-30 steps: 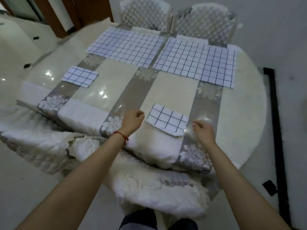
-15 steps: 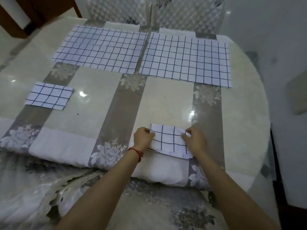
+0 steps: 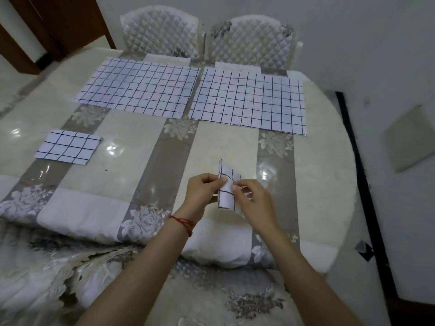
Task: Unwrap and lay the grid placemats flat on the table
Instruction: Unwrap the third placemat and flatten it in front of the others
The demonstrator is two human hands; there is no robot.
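Folded placemat [image 3: 226, 188] was held just above the near part of the table [image 3: 317, 184], pinched between both hands and lifted clear of the cloth. Left hand [image 3: 203, 192] gripped its left edge, thumb and fingers closed on the fabric. Right hand [image 3: 253, 201] pinched the right side, fingertips [image 3: 235, 188] curled over a fold. A red string [image 3: 184, 224] sat on the left wrist. The piece stood roughly upright, top corner pointing away from the person; slightly blurred, so fold count could not be read.

Judgement: step in hand is opening the first fold. To do it well, each hand should hold only one layer and the hands should draw apart sideways, so the cloth opens rather than twists. Then lower it onto the bare strip of table ahead and smooth outward from the centre, with its grid lines parallel to those of the mats beyond.

Further off, at left, a second folded placemat [image 3: 68, 150] lay on the table, well apart and not yet opened. At the far side, two placemats lay flat, just beside each other: left one [image 3: 138, 90], right one [image 3: 249, 102]. Two quilted chairs [image 3: 162, 31] stood behind them.
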